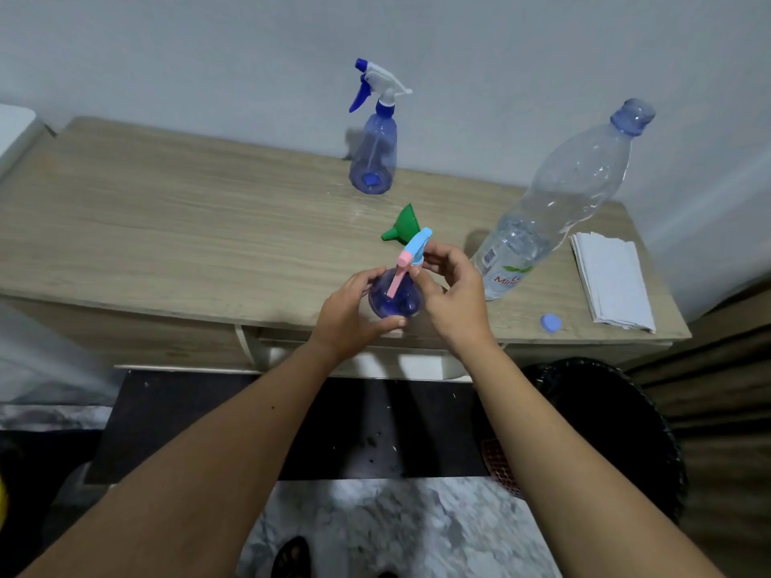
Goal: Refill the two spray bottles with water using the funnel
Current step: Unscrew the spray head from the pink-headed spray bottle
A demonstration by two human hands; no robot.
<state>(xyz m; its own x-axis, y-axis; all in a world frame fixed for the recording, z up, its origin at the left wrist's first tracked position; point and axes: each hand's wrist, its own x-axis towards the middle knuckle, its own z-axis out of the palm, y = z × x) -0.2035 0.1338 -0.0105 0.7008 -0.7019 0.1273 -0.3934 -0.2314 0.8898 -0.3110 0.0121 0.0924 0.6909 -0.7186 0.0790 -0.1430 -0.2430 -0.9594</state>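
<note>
Spray bottle (394,296), small, round and clear blue plastic, sits at the near edge of your wood-grain table (167,227). Your left hand (350,314) cups its belly; your right hand (452,296) pinches the neck under its pink-and-blue trigger head. Just behind lies a green funnel (402,227) on its side. Right of it stands an uncapped, ribbed water bottle (555,202), its cap (550,323) and folded napkins (611,281) nearby. Farthest, a taller cone-shaped sprayer (374,160) stands against the wall.
</note>
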